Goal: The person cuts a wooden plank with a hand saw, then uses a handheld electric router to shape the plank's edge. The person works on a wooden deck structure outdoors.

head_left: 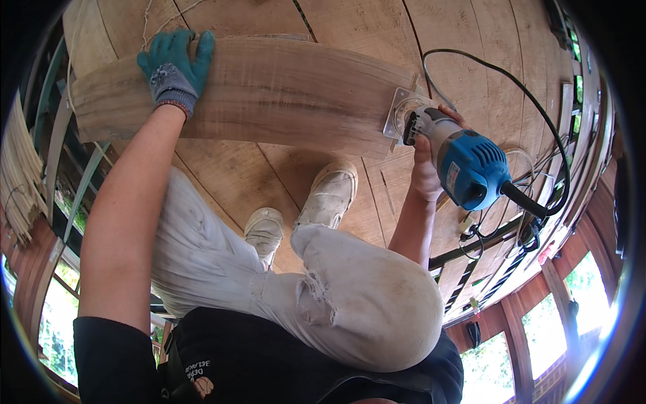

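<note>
A wide brown wooden plank [289,94] lies crosswise in front of me, its surface streaked with darker grain. My left hand [176,71], in a green-and-grey work glove, rests on the plank's left part with the fingers spread near the far edge. My right hand [424,172] is bare and wrapped round the body of a blue-and-silver trim router [474,165]. The router is tilted, its clear base plate [397,114] against the plank's right end. The bit is hidden, and I cannot tell whether it is spinning.
A black power cord [562,145] loops from the router to the right. Plugs and tangled cables [471,229] lie on the board floor [484,74] at right. My shoes [330,192] stand just below the plank. Thin wood strips [23,168] are stacked at far left.
</note>
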A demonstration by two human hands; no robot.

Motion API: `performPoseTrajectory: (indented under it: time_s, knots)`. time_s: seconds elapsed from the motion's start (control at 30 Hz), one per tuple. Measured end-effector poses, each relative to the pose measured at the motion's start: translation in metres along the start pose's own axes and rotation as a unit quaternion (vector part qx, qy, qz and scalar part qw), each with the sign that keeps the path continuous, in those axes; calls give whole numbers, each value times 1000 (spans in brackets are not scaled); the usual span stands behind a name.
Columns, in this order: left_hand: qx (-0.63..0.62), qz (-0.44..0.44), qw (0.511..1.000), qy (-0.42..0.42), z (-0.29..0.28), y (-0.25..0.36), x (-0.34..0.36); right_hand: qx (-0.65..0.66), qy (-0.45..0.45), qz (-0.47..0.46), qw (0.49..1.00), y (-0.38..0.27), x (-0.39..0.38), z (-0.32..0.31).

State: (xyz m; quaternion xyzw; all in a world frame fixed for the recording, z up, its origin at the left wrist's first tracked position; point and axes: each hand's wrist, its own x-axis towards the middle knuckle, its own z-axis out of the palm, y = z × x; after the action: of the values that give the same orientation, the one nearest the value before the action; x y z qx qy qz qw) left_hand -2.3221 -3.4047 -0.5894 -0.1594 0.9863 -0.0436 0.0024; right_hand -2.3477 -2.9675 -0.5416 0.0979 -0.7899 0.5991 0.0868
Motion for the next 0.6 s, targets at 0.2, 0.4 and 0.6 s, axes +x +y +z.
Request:
performPoseTrajectory:
  time_s: [0.2, 0.4, 0.6]
  knots:
    - [1, -12, 1000, -13, -1, 1, 1, -2, -4, 0, 1000, 0, 1, 2]
    - [3, -7, 1000, -8, 0, 1, 0, 8, 2, 6, 1000, 0, -4, 4]
    - [4, -8, 1000, -8, -1, 2, 1, -6, -12, 4, 1000, -2, -3, 3]
